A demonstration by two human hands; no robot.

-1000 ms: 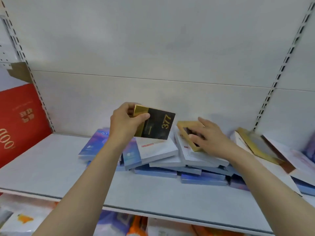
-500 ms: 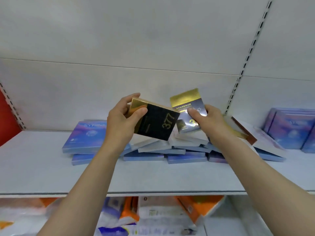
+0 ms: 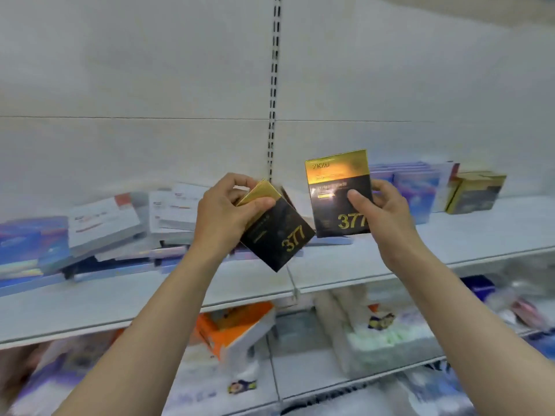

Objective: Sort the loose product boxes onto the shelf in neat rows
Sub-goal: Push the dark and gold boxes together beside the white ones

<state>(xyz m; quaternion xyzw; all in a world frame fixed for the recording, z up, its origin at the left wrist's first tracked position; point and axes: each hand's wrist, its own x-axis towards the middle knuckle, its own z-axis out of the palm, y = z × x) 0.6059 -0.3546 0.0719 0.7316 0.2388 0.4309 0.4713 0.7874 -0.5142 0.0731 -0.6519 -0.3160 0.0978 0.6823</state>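
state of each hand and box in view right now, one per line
left hand: grips a tilted black-and-gold 377 box
right hand: holds a second 377 box upright
white and blue boxes: loose, overlapping pile on the shelf
gold boxes: standing at the shelf's right
blue boxes: standing in a row
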